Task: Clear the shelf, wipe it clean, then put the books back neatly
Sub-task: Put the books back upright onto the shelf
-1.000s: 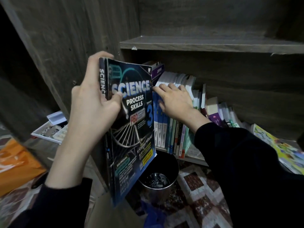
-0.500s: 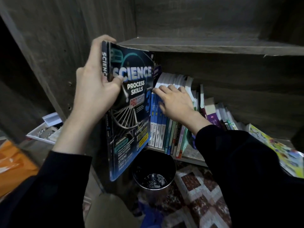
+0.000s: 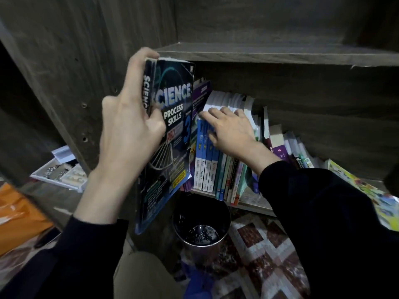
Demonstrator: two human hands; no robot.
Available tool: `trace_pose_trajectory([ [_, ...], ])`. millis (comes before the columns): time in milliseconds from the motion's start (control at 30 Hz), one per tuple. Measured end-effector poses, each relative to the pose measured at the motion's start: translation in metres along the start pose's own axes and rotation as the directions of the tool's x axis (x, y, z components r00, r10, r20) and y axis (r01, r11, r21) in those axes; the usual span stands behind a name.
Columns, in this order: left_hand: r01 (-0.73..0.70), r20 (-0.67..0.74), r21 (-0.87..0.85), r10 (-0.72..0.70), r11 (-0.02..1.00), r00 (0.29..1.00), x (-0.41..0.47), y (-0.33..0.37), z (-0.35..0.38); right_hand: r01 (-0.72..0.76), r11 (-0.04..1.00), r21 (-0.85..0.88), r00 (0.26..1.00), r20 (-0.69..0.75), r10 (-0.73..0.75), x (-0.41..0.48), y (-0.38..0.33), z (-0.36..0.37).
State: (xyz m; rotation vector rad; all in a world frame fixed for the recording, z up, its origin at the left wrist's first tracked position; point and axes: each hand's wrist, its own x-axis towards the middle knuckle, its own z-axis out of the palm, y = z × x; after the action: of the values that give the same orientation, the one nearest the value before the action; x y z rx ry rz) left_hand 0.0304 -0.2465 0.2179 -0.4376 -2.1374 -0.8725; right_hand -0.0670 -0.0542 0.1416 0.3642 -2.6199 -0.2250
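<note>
At frame centre the left hand (image 3: 129,130) is gripping the science book (image 3: 170,134) at the shelf's (image 3: 254,205) left end. The right hand (image 3: 228,128) is pressing flat-fingered on the shelved books (image 3: 218,175). Reshelving is seemingly unfinished.

The Science book (image 3: 170,134) stands left of the shelved books (image 3: 218,169), above the bin (image 3: 200,229).

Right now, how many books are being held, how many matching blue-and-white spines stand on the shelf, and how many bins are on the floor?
Science book, in the left hand: 1
Blue-and-white spines, side by side on the shelf: 4
Bin, on the floor below: 1
Total: 6
</note>
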Motion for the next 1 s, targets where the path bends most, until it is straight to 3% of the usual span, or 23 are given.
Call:
trace_pose_trajectory([
  [167, 0.034, 0.033, -0.083, -0.031, 0.996, 0.999, -0.001, -0.008, 0.021, 0.006, 1.0, -0.011, 1.0, -0.006, -0.006, -0.006, 0.003, 0.0],
  [300, -0.028, 0.075, -0.111, 0.037, 0.993, 0.997, -0.003, -0.012, 0.046, -0.001, 1.0, -0.016, 1.0, -0.005, 0.001, -0.008, 0.005, 0.0],
  [500, -0.096, -0.132, -0.151, 0.076, 0.984, 0.988, -0.03, -0.032, 0.072, -0.001, 1.0, -0.026, 1.0, -0.011, 0.0, -0.008, 0.005, 0.0],
  [600, -0.057, -0.147, -0.175, 0.031, 0.983, 0.989, -0.046, -0.047, 0.096, 0.005, 1.0, -0.026, 1.0, -0.011, -0.005, -0.008, 0.005, 0.0],
  [733, 0.014, -0.059, -0.193, -0.026, 0.981, 0.998, -0.046, -0.063, 0.126, 0.001, 1.0, -0.018, 1.0, -0.008, -0.001, -0.008, 0.003, -0.002],
  [900, 0.139, 0.03, -0.045, -0.138, 0.989, 0.99, -0.01, -0.065, 0.142, -0.001, 1.0, -0.017, 1.0, -0.004, 0.001, -0.006, 0.001, -0.003],
  [1000, 0.208, -0.016, -0.015, -0.208, 0.978, 0.978, -0.032, -0.063, 0.141, 0.002, 1.0, -0.012, 1.0, 0.006, -0.002, -0.003, -0.001, -0.004],
])
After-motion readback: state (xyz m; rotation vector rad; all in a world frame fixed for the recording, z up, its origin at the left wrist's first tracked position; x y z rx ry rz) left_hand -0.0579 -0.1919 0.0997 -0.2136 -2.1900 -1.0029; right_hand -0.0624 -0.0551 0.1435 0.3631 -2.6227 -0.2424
